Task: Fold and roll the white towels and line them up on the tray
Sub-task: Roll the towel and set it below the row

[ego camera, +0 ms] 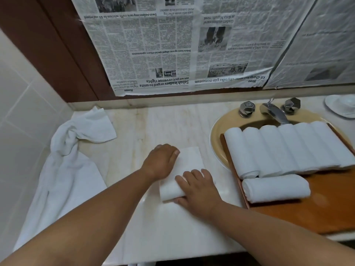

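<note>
A folded white towel [189, 160] lies on the marble counter [153, 127], its near end rolled into a short cylinder. My right hand [197, 187] curls over that roll, thumb under it. My left hand [161, 162] lies flat on the towel's left edge, pressing it down. To the right, a wooden tray [307, 214] sits over the sink. Several rolled white towels [284, 148] lie side by side along the tray's far part. One more rolled towel [274, 188] lies crosswise in front of them.
Loose unfolded white towels [73, 150] are heaped at the counter's left, draping down over its edge. A chrome faucet [274, 111] with two knobs stands behind the beige sink [217, 143]. A white dish [342, 105] sits far right. Newspaper covers the wall behind.
</note>
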